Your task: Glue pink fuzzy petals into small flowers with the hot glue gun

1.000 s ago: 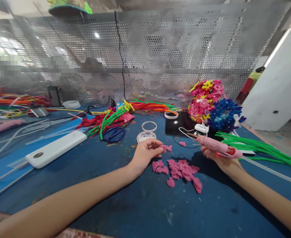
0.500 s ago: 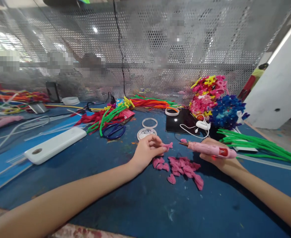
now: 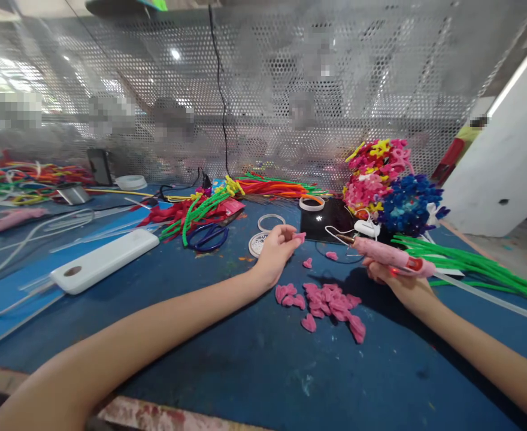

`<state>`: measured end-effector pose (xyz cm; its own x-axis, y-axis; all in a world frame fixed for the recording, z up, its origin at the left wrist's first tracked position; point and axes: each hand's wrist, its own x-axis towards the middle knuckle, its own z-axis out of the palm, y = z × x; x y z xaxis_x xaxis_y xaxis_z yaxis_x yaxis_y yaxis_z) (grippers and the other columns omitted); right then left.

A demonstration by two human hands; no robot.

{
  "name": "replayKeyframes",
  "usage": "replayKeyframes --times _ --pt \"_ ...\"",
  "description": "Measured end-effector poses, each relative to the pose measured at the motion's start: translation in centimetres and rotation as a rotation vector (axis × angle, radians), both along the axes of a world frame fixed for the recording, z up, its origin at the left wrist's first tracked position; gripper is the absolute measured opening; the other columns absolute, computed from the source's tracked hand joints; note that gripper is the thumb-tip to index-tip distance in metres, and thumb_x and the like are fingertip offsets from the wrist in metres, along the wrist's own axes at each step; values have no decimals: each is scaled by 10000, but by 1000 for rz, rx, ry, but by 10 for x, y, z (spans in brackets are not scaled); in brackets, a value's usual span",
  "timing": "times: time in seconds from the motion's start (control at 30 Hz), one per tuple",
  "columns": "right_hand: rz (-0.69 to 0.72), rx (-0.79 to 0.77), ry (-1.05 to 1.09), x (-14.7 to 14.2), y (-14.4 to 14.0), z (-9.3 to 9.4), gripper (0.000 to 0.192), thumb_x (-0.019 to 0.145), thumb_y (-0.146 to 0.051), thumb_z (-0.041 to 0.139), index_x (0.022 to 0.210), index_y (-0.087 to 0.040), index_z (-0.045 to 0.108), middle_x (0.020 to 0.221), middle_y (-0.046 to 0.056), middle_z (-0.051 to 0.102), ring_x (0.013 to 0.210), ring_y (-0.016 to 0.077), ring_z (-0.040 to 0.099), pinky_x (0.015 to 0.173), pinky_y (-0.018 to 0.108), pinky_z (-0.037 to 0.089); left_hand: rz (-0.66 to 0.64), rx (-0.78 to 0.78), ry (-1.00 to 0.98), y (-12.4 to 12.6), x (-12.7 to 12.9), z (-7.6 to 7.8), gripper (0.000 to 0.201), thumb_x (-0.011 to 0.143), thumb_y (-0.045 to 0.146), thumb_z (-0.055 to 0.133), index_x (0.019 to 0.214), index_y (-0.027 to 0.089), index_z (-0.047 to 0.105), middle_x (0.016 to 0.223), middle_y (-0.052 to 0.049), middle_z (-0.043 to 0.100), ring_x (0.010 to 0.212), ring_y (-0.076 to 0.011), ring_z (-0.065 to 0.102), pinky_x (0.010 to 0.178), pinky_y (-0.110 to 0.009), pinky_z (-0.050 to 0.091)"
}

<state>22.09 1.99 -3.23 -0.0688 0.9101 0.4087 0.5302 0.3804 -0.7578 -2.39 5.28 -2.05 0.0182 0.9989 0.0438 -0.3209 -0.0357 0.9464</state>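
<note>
My left hand (image 3: 278,251) pinches a small pink fuzzy petal (image 3: 299,237) between thumb and fingertips, raised above the table. Wrapped in my right hand (image 3: 382,272) is a pink glue gun (image 3: 391,256), its nozzle pointing left and a clear glue stick (image 3: 492,296) trailing from its back. A gap separates the nozzle from the held petal. Two loose petals, one heart-shaped (image 3: 307,263) and another (image 3: 331,255), lie below the hands. Nearer me spreads a pile of pink petals (image 3: 330,300). Just behind my left hand sits a round tub of white beads (image 3: 257,244), partly covered.
Blue-handled scissors (image 3: 207,237) and green pipe cleaners (image 3: 205,209) lie at left of centre, near a white power bank (image 3: 106,260). A black tablet (image 3: 320,220) with a white cable is behind the glue gun. Pipe-cleaner flowers (image 3: 409,203) stand at right, beside green stems (image 3: 474,260).
My left hand has moved up and slightly right with a pink piece. The glue gun has shifted right and up, its nozzle tilting higher. A heart-shaped petal now shows on the table between them.
</note>
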Motion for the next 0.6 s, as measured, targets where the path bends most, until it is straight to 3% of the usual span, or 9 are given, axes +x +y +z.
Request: replayKeyframes --times 0.13,0.2,0.3,0.47,0.6 --pt "34 7 -25 0 -2 3 349 714 -555 604 754 -217 683 567 19 625 470 168 559 474 302 523 88 -10 -84 37 27 2 208 719 46 667 873 145 571 794 -2 612 781 -101 604 752 -219 462" --pt "32 7 -31 0 -2 4 349 712 -552 607 736 -211 678 546 16 609 467 167 555 452 294 514 132 -37 -104 56 39 3 181 817 153 626 989 126 575 935 -43 619 857 -141 607 783 -294 494" --pt "42 1 -51 0 -1 3 334 733 -525 594 739 -204 690 542 23 602 469 169 553 451 297 513 172 -76 -111 76 57 2 295 896 295 541 1148 141 539 1129 -83 576 950 -198 596 800 -397 517" --pt "21 28 6 -1 -1 0 326 730 -508 602 801 -207 704 626 34 654 521 186 588 536 333 551 199 -86 -93 79 96 -2 316 896 300 542 1170 145 530 1155 -90 567 974 -207 591 815 -409 514" --pt "65 0 19 2 -2 -2 278 733 -460 624 861 -228 706 808 53 712 676 218 656 629 332 568 245 -3 -61 83 104 13 248 885 263 560 1095 133 569 1110 -80 588 957 -197 595 810 -395 514"
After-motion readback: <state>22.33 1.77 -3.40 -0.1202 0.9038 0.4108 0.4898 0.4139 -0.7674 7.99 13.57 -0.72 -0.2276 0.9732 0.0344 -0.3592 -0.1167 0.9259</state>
